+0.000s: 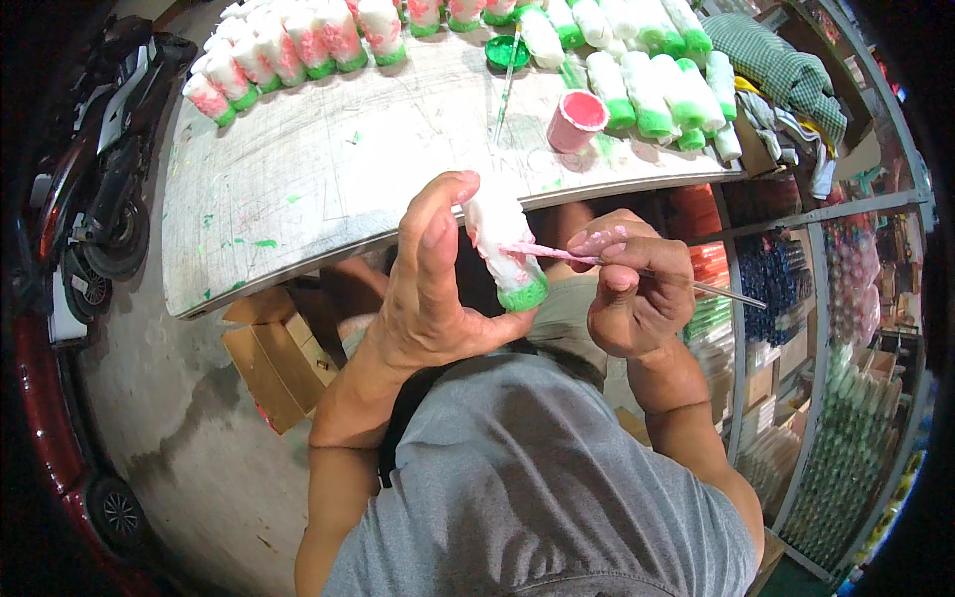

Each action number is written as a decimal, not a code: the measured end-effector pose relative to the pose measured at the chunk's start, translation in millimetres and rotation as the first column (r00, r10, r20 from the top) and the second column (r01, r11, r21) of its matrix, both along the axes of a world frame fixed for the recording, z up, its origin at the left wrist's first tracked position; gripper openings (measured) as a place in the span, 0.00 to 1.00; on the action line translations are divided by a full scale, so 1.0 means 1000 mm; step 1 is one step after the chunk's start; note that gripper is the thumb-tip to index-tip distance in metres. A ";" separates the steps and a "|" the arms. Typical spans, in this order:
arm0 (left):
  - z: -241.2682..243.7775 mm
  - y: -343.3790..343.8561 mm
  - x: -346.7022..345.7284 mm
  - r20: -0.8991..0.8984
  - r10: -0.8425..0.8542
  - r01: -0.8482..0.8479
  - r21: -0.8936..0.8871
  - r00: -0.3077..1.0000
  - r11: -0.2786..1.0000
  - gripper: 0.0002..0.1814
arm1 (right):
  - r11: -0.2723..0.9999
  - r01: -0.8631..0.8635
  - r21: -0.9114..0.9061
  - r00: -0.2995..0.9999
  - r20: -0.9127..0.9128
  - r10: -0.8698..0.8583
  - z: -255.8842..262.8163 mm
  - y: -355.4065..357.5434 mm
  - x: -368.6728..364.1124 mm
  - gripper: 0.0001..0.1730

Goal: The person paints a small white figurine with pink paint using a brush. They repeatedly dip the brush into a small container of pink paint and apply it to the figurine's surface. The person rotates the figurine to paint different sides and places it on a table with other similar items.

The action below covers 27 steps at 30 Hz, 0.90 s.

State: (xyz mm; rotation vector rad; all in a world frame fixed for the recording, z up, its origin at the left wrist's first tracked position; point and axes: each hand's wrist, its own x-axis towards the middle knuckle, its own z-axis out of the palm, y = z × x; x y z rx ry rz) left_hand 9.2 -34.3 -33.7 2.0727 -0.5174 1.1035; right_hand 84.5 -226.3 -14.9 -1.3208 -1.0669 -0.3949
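Observation:
My left hand [433, 291] grips a white molded piece [501, 231], perhaps a candle, with a green base and some pink patches, between fingertips at its top and the thumb at its base. A thin paintbrush [701, 283] is pinched in my right hand [642, 280]; its pink-coated end touches the side of the piece. Pink paint marks my right fingertips. Beyond my hands, on the table, an open pot of pink paint [571, 123] stands near the edge. Behind it is a green paint pot [507, 54], with a second brush [507, 89] leaning across it.
Pink-patched pieces [283, 52] stand in rows at the back left of the scuffed white table [298, 164]. White-and-green pieces [656, 89] lie at the right beside cloths [783, 67]. An open cardboard box [280, 358] sits below; shelves [813, 298] hold packed goods at right.

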 end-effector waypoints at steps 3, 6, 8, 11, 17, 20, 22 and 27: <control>0.003 0.002 -0.004 -0.061 0.002 0.001 0.046 0.998 0.999 0.80 | 1.000 0.001 0.030 0.998 -0.067 0.001 0.002 -0.004 -0.003 0.10; 0.002 0.002 -0.003 -0.034 0.011 -0.010 0.040 0.999 0.999 0.80 | 0.996 -0.014 0.088 0.980 -0.195 0.031 0.003 -0.006 -0.005 0.08; 0.001 0.001 -0.003 -0.029 0.000 0.001 0.025 1.000 1.000 0.80 | 0.993 0.010 0.115 0.963 -0.270 0.022 -0.001 -0.004 -0.005 0.07; 0.002 0.000 -0.002 -0.022 -0.032 0.033 0.015 0.999 0.999 0.81 | 0.989 0.041 0.145 0.940 -0.341 0.011 -0.005 -0.003 -0.001 0.08; 0.001 0.001 -0.002 -0.016 0.000 0.000 0.027 1.000 1.000 0.81 | 0.995 0.062 0.079 0.998 -0.038 -0.059 -0.004 -0.007 -0.004 0.12; 0.000 0.001 -0.003 -0.025 0.017 -0.016 0.024 1.000 1.000 0.81 | 0.982 0.111 -0.152 0.981 0.173 -0.084 0.004 -0.013 -0.003 0.14; 0.000 0.001 -0.003 -0.025 0.024 -0.023 0.023 0.999 0.999 0.81 | 0.989 0.083 -0.122 0.982 0.178 -0.060 0.002 -0.013 -0.005 0.13; 0.000 0.001 -0.002 -0.020 0.033 -0.033 0.031 0.999 0.999 0.81 | 0.990 0.090 -0.107 0.982 0.174 -0.071 0.003 -0.017 -0.006 0.12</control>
